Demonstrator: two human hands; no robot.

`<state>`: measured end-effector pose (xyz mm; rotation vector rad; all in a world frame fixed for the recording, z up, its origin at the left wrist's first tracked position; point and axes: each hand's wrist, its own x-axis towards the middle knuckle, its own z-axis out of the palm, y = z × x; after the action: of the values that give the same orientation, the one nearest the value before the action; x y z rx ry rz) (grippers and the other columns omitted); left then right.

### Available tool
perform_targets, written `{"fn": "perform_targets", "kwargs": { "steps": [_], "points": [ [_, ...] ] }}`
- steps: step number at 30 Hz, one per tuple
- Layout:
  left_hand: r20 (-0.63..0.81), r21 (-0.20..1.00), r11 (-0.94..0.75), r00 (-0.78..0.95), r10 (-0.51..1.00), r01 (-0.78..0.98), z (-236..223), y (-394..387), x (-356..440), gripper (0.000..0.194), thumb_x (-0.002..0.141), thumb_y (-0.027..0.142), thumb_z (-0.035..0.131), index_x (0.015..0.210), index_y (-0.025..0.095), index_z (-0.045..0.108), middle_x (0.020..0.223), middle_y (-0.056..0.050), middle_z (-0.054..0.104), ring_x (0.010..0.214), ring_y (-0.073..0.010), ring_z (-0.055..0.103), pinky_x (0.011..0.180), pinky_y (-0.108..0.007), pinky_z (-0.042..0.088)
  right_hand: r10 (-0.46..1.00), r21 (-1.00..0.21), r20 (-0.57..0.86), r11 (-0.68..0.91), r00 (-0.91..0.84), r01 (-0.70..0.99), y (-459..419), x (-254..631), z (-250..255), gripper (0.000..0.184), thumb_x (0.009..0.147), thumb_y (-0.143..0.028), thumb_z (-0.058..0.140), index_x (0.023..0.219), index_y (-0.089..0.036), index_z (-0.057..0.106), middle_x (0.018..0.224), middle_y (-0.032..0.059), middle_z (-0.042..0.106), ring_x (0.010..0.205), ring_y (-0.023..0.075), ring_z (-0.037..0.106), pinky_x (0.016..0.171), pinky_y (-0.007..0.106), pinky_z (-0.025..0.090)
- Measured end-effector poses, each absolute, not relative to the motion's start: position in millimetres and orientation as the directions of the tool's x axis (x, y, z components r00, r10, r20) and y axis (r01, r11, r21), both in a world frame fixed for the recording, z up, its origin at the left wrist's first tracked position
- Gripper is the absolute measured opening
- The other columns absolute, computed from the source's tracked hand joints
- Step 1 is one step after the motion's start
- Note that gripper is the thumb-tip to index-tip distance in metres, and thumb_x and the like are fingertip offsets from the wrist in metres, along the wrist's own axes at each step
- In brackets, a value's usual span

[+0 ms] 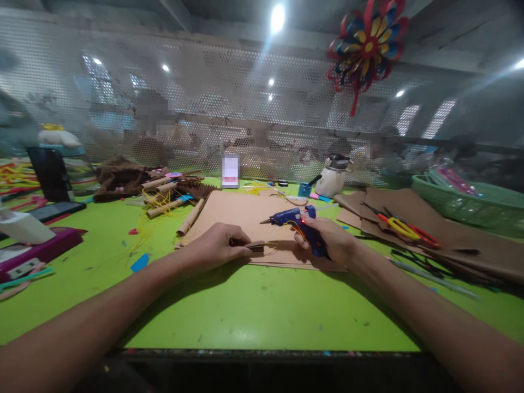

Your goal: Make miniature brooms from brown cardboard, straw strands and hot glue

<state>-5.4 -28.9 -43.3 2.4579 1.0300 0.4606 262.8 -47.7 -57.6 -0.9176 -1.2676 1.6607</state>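
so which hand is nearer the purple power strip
Left: the left hand is right of the purple power strip; the right hand, holding the blue glue gun, is farther right.

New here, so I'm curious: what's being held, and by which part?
The right hand grips a blue glue gun by its handle; the left hand pinches a small brown piece by one end.

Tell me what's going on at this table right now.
The right hand grips a blue glue gun, its nozzle pointing toward the left side of the view. The left hand pinches a small brown piece between its fingers. In the picture, the nozzle sits above that piece, apart from it. Both hands are over brown sheets on a green table, and scissors lie on more brown paper to the right.
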Motion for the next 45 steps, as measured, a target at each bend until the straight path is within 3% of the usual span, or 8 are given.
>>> {"fn": "perform_targets", "kwargs": {
  "steps": [6, 11, 17, 20, 24, 33, 41, 45],
  "points": [
    [0.122, 0.380, -0.724, 0.744, 0.657, 0.576, -37.6, -29.4, -3.6, 0.032, 0.088, 0.036, 0.044, 0.101, 0.021, 0.069, 0.082, -0.006, 0.062, 0.075, -0.0161, 0.055, 0.067, -0.025, 0.040, 0.898, -0.961, -0.072, -0.180, -0.434, -0.212, -49.1, 262.7, -56.4, 0.032, 0.084, -0.046, 0.050, 0.075, -0.016, 0.047, 0.060, 0.0010, 0.053, 0.050, 0.0139, 0.052, 0.051, 0.031, 0.043],
    [0.109, 0.341, -0.738, 0.755, 0.647, 0.583, -31.6, -33.6, -3.1, 0.034, 0.089, 0.037, 0.042, 0.103, 0.021, 0.068, 0.086, -0.009, 0.062, 0.078, -0.0176, 0.056, 0.070, -0.026, 0.041, 0.896, -0.965, -0.078, -0.178, -0.438, -0.192, -49.0, 263.5, -56.7, 0.033, 0.085, -0.047, 0.049, 0.074, -0.016, 0.047, 0.061, 0.0014, 0.053, 0.051, 0.0130, 0.051, 0.052, 0.031, 0.043],
    [0.117, 0.412, -0.640, 0.658, 0.744, 0.649, -36.5, -34.4, -2.7, 0.032, 0.084, 0.039, 0.050, 0.105, 0.018, 0.063, 0.089, -0.008, 0.066, 0.076, -0.0183, 0.057, 0.069, -0.028, 0.041, 0.899, -0.964, -0.090, -0.187, -0.429, -0.189, -49.4, 264.5, -58.1, 0.034, 0.084, -0.049, 0.049, 0.073, -0.017, 0.047, 0.059, 0.0010, 0.053, 0.052, 0.0130, 0.051, 0.054, 0.031, 0.043],
    [0.107, 0.443, -0.572, 0.593, 0.798, 0.690, -35.1, -36.7, -0.5, 0.029, 0.081, 0.042, 0.053, 0.095, 0.017, 0.061, 0.081, -0.005, 0.066, 0.069, -0.0171, 0.056, 0.061, -0.026, 0.040, 0.895, -0.961, -0.095, -0.196, -0.435, -0.193, -49.9, 264.4, -57.8, 0.032, 0.084, -0.048, 0.051, 0.077, -0.017, 0.048, 0.061, 0.0009, 0.054, 0.052, 0.0122, 0.050, 0.056, 0.031, 0.044],
    [0.104, 0.466, -0.572, 0.600, 0.793, 0.675, -32.0, -37.5, 0.8, 0.030, 0.083, 0.044, 0.049, 0.081, 0.017, 0.061, 0.076, -0.004, 0.065, 0.067, -0.0159, 0.055, 0.058, -0.025, 0.038, 0.891, -0.963, -0.081, -0.186, -0.446, -0.195, -49.7, 264.7, -58.0, 0.031, 0.084, -0.047, 0.050, 0.077, -0.017, 0.049, 0.062, 0.0008, 0.054, 0.052, 0.0124, 0.051, 0.054, 0.030, 0.043],
    [0.128, 0.553, -0.576, 0.622, 0.772, 0.602, -42.4, -26.5, -1.8, 0.033, 0.083, 0.043, 0.049, 0.085, 0.016, 0.068, 0.082, -0.006, 0.068, 0.072, -0.0167, 0.058, 0.066, -0.027, 0.043, 0.902, -0.971, -0.093, -0.176, -0.421, -0.163, -47.4, 266.5, -60.5, 0.034, 0.083, -0.049, 0.052, 0.074, -0.015, 0.050, 0.059, 0.0018, 0.055, 0.052, 0.0137, 0.053, 0.055, 0.031, 0.043],
    [0.157, 0.480, -0.637, 0.656, 0.739, 0.603, -40.0, -25.8, -2.5, 0.030, 0.084, 0.039, 0.050, 0.082, 0.017, 0.069, 0.082, -0.006, 0.067, 0.072, -0.0158, 0.058, 0.066, -0.026, 0.042, 0.898, -0.978, -0.090, -0.160, -0.432, -0.130, -48.0, 268.5, -61.5, 0.039, 0.083, -0.050, 0.052, 0.067, -0.015, 0.051, 0.056, 0.0022, 0.055, 0.052, 0.0126, 0.052, 0.055, 0.029, 0.045],
    [0.180, 0.473, -0.640, 0.645, 0.743, 0.605, -43.4, -25.5, -3.3, 0.028, 0.085, 0.037, 0.049, 0.081, 0.016, 0.068, 0.079, -0.005, 0.068, 0.070, -0.0154, 0.058, 0.066, -0.025, 0.042, 0.892, -0.990, -0.120, -0.137, -0.436, -0.008, -45.3, 272.2, -61.3, 0.041, 0.080, -0.053, 0.055, 0.070, -0.013, 0.055, 0.058, 0.0034, 0.058, 0.051, 0.0117, 0.052, 0.052, 0.027, 0.044]
  ]
}}
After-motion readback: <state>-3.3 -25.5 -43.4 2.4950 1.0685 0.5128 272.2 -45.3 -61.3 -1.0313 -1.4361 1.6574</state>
